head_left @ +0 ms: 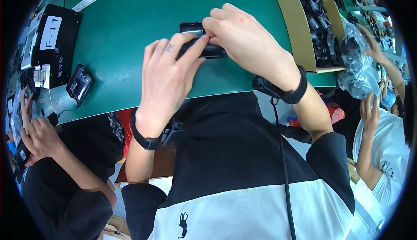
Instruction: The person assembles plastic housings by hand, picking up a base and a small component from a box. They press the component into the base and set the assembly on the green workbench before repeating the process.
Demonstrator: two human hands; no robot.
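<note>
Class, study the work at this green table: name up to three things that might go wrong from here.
1. The left hand and right hand crowd the black part; a fingertip might get pinched.
2. The black cable hanging by the right wrist could snag.
3. The loose black piece lies near the green table's front edge, so a bump might knock it off.
</note>
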